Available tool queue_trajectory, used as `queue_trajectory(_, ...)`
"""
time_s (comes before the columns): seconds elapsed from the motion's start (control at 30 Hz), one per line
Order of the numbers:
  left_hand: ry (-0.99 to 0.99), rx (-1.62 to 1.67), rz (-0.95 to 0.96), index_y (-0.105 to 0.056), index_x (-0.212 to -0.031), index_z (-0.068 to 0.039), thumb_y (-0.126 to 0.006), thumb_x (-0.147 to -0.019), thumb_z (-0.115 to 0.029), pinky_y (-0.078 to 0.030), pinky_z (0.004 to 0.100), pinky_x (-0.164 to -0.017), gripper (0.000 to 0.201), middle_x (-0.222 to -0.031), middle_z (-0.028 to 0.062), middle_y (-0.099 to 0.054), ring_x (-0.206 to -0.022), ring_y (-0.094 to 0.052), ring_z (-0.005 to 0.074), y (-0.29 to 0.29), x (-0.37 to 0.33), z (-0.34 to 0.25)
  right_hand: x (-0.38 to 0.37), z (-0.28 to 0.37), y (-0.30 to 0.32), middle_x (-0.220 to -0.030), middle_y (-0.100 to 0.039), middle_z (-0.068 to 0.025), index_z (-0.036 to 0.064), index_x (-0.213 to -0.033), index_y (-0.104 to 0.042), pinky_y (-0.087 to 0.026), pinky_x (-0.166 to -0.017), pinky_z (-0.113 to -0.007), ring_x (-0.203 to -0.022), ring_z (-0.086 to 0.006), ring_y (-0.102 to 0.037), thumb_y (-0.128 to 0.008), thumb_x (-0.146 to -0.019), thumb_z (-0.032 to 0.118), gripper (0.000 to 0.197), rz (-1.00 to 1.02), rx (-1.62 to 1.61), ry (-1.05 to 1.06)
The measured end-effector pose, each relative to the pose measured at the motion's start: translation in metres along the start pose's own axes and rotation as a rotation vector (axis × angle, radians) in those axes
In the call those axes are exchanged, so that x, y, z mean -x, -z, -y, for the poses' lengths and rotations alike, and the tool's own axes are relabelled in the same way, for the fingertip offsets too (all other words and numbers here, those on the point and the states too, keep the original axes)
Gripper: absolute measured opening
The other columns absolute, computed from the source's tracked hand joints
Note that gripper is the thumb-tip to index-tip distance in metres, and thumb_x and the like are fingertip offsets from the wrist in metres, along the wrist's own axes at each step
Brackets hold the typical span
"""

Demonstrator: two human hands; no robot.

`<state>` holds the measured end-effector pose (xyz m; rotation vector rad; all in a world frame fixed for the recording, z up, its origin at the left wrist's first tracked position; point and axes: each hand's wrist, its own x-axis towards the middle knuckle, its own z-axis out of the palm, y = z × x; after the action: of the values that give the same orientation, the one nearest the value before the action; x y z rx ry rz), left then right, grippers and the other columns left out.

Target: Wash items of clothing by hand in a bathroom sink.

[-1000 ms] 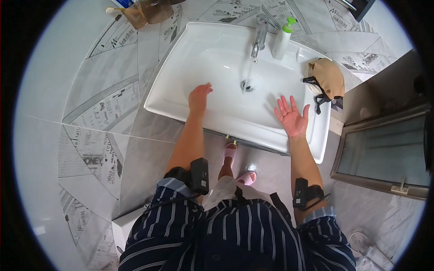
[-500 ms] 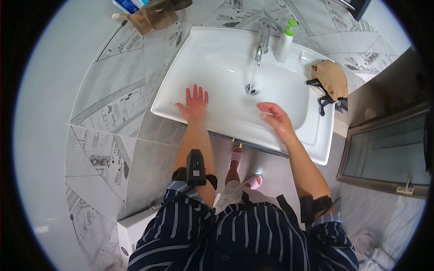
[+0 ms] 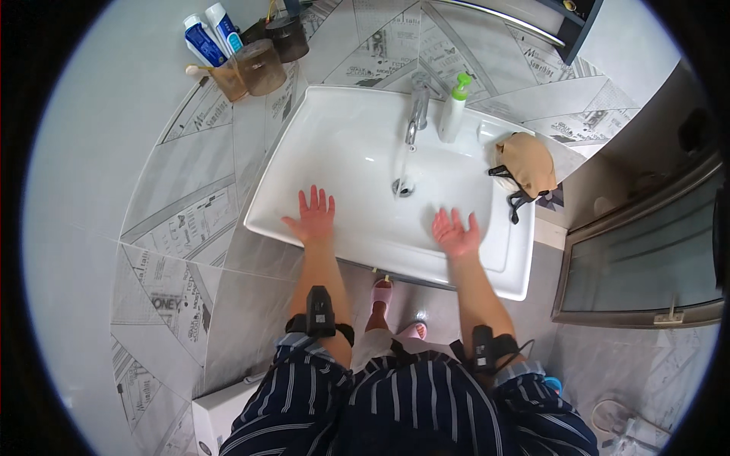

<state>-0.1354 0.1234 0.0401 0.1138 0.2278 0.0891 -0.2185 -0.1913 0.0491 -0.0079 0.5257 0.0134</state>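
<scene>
A white washbasin (image 3: 350,137) is set against walls of grey-and-white tile (image 3: 182,205) patterned with print and line drawings, and grey floor (image 3: 439,308) is seen below its front edge. Over the near part of the basin the left hand (image 3: 314,219) and the right hand (image 3: 457,234) are held palm up and well apart, with nothing grasped; the left fingers are spread, the right ones parted and slightly curled. Whether the basin is touched by either cannot be told. At its back a chrome faucet (image 3: 418,106) is mounted, a thin stream being let down toward the drain (image 3: 403,188), and a white pump bottle (image 3: 452,121) with a green top is stood just beside. A tan bundle (image 3: 527,162) with black straps is laid on the right rim; its kind cannot be made out. Translucent brown cups (image 3: 261,68) and blue-and-white tubes (image 3: 204,42) are placed at the upper left. A dark rack (image 3: 582,26) is cut off by the upper edge, the pink slippers (image 3: 382,292) are partly covered, a white box (image 3: 217,418) is overlapped by the left sleeve (image 3: 293,391), and a blue object (image 3: 553,385) is mostly hidden by the right sleeve (image 3: 544,406).
</scene>
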Motion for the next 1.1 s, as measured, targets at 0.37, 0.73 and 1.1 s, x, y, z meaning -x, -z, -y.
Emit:
queue_trajectory(0.37,0.328,-1.060,0.061,-0.046,-0.127,-0.012,-0.041,-0.087,-0.061,-0.026,0.0493,-0.099,0.064,-0.120,0.0089,-0.054,-0.116,-0.045,0.0224,-0.014,-0.012,0.015,0.008,-0.001,0.008,-0.119,-0.054,-0.0184,0.0095,-0.120,-0.047,-0.039,-0.096,-0.045,-0.113,-0.0310,-0.050,-0.047,-0.092,0.042,0.043,0.177,0.297,-0.185)
queue_trajectory(0.73,0.712,-0.970,-0.298,-0.050,-0.121,-0.011,-0.051,-0.085,-0.051,-0.030,0.0476,-0.096,0.054,-0.117,0.0099,-0.055,-0.110,-0.049,0.0244,0.010,-0.050,0.045,0.069,0.073,-0.015,-0.113,-0.059,-0.0073,0.0087,-0.120,-0.050,-0.043,-0.089,-0.031,-0.107,-0.0171,-0.054,-0.050,-0.093,0.028,0.033,0.062,1.239,0.389)
queue_trajectory(1.1,-0.626,-2.841,0.460,-0.036,-0.136,-0.009,-0.053,-0.082,-0.050,-0.012,0.0525,-0.109,0.070,-0.143,0.0172,-0.029,-0.135,-0.021,0.0308,0.016,-0.090,0.106,0.106,0.079,0.012,-0.137,-0.036,-0.0193,0.0076,-0.122,-0.050,-0.018,-0.105,-0.054,-0.129,-0.0401,-0.029,-0.063,-0.077,0.034,0.054,-0.173,2.639,1.025)
